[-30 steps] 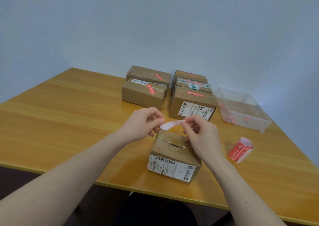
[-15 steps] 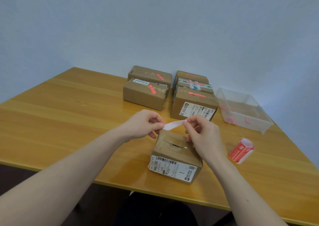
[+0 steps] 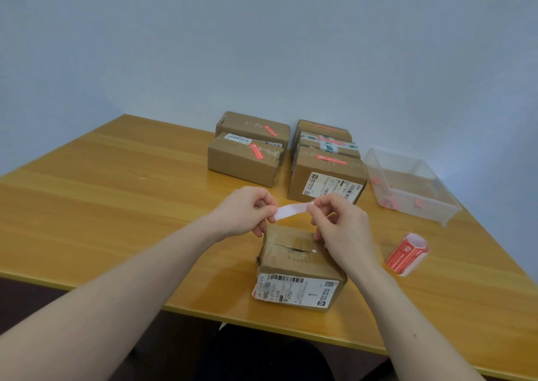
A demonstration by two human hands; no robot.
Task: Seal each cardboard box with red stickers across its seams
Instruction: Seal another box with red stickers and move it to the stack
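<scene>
Nearest you, the unsealed box [image 3: 300, 267] sits seam-up for access. Above it, your left hand [image 3: 244, 210] and right hand [image 3: 339, 223] each pinch an end of the sticker [image 3: 294, 209], probably pale side up, keeping it taut. Sealed boxes [image 3: 327, 177] wait beyond.

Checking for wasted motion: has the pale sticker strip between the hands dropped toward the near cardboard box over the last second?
No. The pale sticker strip sits as far above the near cardboard box as before, pinched by left hand and right hand.
</scene>
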